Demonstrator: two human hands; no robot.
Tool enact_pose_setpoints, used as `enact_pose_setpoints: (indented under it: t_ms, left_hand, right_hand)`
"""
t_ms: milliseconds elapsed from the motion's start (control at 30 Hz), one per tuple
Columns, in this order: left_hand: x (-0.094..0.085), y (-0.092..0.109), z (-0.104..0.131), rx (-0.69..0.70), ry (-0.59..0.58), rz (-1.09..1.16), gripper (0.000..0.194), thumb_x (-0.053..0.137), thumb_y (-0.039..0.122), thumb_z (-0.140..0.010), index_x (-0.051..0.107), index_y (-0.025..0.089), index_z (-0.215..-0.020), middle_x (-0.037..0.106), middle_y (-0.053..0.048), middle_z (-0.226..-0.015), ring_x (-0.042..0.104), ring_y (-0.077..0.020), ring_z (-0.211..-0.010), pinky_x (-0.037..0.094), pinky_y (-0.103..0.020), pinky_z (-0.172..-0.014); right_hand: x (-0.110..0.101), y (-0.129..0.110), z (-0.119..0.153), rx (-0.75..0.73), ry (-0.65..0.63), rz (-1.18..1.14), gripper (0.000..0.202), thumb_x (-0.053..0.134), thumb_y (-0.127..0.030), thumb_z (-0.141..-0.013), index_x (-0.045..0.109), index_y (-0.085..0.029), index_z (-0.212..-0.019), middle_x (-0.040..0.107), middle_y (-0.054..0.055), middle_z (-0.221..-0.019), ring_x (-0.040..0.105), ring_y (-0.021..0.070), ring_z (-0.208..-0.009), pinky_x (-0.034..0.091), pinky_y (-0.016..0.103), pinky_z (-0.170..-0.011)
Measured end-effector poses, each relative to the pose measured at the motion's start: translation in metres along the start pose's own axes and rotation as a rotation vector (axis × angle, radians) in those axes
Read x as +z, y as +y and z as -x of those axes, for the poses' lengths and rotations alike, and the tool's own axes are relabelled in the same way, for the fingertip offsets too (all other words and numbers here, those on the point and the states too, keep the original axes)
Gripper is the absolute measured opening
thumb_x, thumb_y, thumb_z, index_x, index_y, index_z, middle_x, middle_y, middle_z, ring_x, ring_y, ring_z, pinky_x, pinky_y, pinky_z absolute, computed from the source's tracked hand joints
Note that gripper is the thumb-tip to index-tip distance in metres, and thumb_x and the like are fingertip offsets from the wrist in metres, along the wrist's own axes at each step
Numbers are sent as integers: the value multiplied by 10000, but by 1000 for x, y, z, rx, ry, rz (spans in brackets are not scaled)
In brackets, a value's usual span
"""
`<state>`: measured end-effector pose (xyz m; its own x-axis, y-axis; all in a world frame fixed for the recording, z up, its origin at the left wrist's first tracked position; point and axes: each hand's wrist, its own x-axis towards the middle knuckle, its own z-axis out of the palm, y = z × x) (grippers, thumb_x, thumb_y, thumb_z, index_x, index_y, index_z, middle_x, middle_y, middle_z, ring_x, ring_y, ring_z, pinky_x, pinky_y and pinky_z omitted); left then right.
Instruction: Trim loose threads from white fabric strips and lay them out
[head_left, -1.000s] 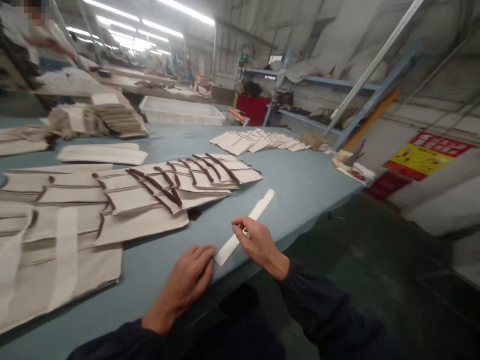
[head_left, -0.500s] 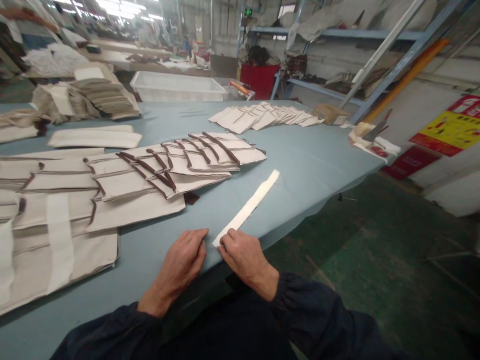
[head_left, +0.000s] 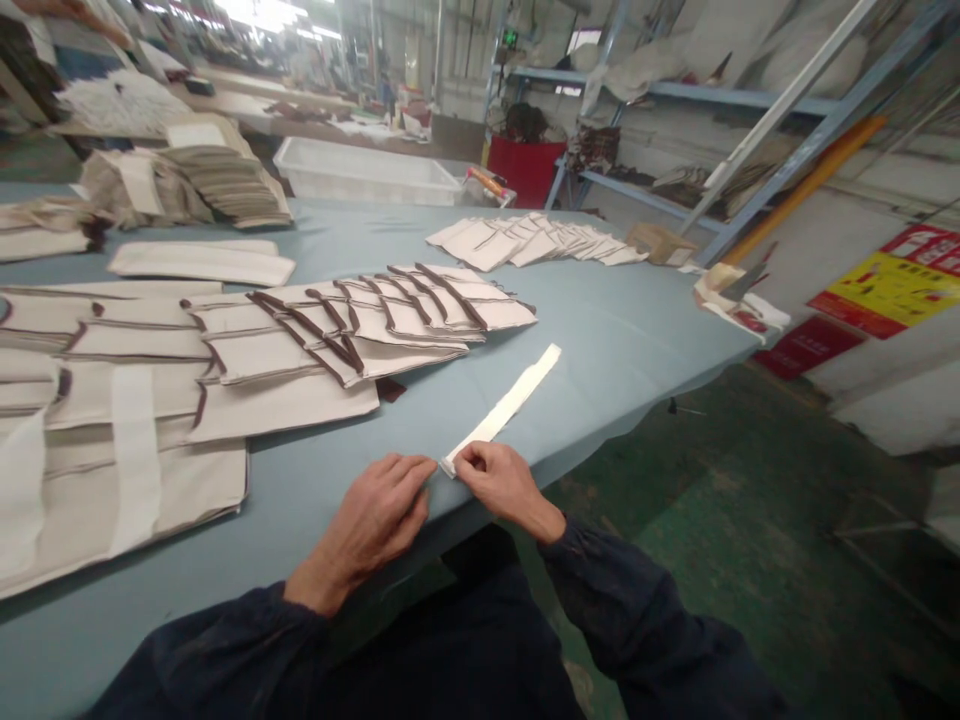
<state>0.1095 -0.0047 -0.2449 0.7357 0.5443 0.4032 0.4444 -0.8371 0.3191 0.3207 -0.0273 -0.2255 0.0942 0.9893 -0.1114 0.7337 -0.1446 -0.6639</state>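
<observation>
The right hand [head_left: 504, 484] pinches a narrow cream strip [head_left: 516, 397] by its near end, probably steadying it on the blue tabletop [head_left: 622, 330]. The left hand [head_left: 375, 510] curls beside it, grip unclear.

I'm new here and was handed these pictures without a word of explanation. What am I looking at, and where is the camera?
There is no machine: these are a person's own bare hands. The camera is worn on that person's head, looking forward and down. The surface is a blue-green table. The right hand has its grip on the near end of a pale strip. The left hand rests close to that end; whether it touches the strip I cannot tell. To the left lie overlapping cream fabric pieces with dark trim. Farther back stands a white plastic bin.
</observation>
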Motion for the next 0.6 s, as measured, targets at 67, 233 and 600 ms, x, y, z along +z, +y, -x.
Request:
enact_pose_setpoints:
  t_ms: [67, 233, 600]
  left_hand:
    - [-2, 2, -1, 24, -42, -25, 367, 468, 131, -971, 540, 135, -1331, 634, -139, -1265, 569, -294, -1053, 519, -463, -919]
    - [-4, 5, -5, 22, -162, -137, 500, 545, 244, -966, 478, 151, -1453, 559, -168, -1376, 534, -339, -1108, 514, -513, -927]
    - [-4, 7, -9, 22, -161, -206, 362, 550, 367, -996, 616, 227, -1323, 594, -123, -1395, 546, -329, -1079, 498, -477, -858]
  right_hand:
    - [-1, 2, -3, 11, -13, -32, 199, 618, -295, -880, 701, -187, -735, 623, -25, -660, 539, 131, -641, 293, 259, -601]
    - [-1, 8, -7, 13, -46, -167, 192, 596, -292, -852, 650, -179, -706, 573, -34, -638, 505, 124, -634, 290, 248, -584]
    - [-15, 30, -25, 144, -116, -674, 272, 549, -430, -866, 552, -179, -761, 538, -44, -561, 477, 95, -463, 415, 195, -441]
